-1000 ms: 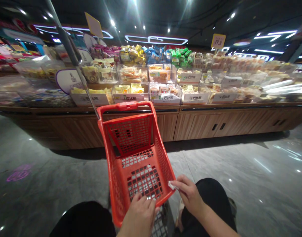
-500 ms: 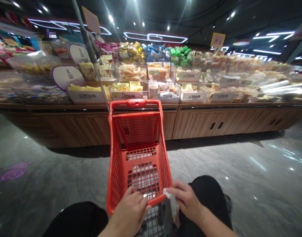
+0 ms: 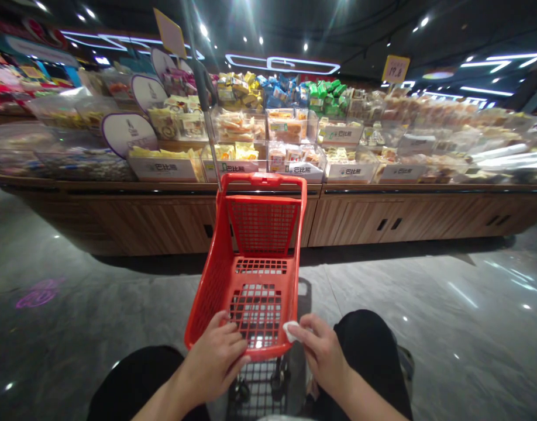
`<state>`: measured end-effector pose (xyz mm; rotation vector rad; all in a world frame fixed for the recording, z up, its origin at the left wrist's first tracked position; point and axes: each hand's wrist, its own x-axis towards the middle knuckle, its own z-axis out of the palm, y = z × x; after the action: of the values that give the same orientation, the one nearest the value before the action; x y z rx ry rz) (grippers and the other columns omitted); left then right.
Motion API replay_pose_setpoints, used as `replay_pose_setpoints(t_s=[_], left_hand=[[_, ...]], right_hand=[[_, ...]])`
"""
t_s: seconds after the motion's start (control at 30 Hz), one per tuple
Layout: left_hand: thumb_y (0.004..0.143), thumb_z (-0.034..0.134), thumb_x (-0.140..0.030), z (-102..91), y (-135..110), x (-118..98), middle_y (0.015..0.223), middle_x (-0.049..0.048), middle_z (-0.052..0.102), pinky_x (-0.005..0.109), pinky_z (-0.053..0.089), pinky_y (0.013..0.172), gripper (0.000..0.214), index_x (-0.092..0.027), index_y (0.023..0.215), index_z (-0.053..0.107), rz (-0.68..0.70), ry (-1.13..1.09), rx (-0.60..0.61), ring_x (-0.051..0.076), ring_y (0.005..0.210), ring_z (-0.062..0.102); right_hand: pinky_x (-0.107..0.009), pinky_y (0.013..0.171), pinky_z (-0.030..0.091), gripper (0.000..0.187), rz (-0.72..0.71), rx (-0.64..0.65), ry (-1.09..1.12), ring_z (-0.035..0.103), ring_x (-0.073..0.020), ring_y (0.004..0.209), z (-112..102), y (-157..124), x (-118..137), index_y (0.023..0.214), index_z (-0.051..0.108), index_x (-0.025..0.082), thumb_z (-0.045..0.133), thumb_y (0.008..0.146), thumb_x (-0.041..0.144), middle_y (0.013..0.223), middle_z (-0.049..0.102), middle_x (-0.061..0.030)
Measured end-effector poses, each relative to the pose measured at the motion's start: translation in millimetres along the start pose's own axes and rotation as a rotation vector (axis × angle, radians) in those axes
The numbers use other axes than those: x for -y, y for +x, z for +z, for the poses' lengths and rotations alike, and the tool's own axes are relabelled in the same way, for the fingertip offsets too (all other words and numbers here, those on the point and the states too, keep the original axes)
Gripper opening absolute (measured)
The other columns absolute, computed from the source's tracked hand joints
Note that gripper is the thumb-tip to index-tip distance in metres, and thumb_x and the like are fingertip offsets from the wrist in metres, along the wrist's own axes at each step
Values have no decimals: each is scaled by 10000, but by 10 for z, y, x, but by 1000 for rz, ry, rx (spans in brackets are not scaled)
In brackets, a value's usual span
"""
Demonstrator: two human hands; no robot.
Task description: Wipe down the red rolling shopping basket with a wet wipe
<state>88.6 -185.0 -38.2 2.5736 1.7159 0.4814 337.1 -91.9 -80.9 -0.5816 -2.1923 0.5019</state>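
A: Layout?

B: Wooden display counter (image 3: 409,219) spans the view. Along it: 5 white-labelled front bins (image 3: 163,169), 3 oval placards (image 3: 130,133), 2 yellow signs on poles (image 3: 395,69). Packed goods fill the clear bins behind.

A: Main object?

B: 1 red plastic shopping basket (image 3: 211,298), in front of the counter, tilted away from the camera, on 1 wire trolley frame (image 3: 255,383). 1 grey pole (image 3: 202,88) rises beside its far rim.

A: Handling?

B: Looks light and stiff, with mesh walls and floor. Near rim (image 3: 251,354) or far handle bar (image 3: 264,180) look like the best holds. Wheels probably make it roll easily.

A: Fingers?

B: 2 hands, above 2 black-clad knees (image 3: 365,339). Left hand (image 3: 211,362) is curled over the near rim, fingers (image 3: 222,327) partly closed, holding the basket. Right hand (image 3: 323,354) is just beside that rim, fingers nearly closed, pinching 1 white paper scrap (image 3: 289,331). Scrap looks soft and crumpled, maybe tissue. Cannot tell whether it touches the rim.
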Motion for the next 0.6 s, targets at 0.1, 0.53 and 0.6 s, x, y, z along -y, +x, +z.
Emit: replay_pose_setpoints(t_s=[0.1, 0.53, 0.6], left_hand=[[818, 527, -352, -60, -7, -23, 682, -38, 624, 420, 228, 1016, 180, -232, 701, 591, -51, -8, -11, 153, 789, 562], [871, 468, -241, 609, 432, -641, 720, 2, 655, 426, 397, 885, 156, -201, 811, 606, -250, 11, -200, 168, 722, 609], [895, 401, -212, 650, 435, -603, 673, -1, 632, 419, 406, 869, 238, -199, 745, 586, -228, 13, -213, 156, 681, 597]], right_hand=[[-342, 721, 498, 388, 42, -96, -64, 540, -196, 843, -40, 112, -70, 1136, 641, 288, 460, 865, 78, 914, 577, -60], [-349, 705, 481, 412, -227, 87, -126, 485, -214, 849, 52, 222, -168, 1254, 564, 255, 489, 861, 156, 990, 522, -90], [-326, 704, 480, 448, -192, 23, -144, 480, -205, 876, 41, 369, -323, 1227, 583, 269, 446, 847, 75, 999, 513, -83]])
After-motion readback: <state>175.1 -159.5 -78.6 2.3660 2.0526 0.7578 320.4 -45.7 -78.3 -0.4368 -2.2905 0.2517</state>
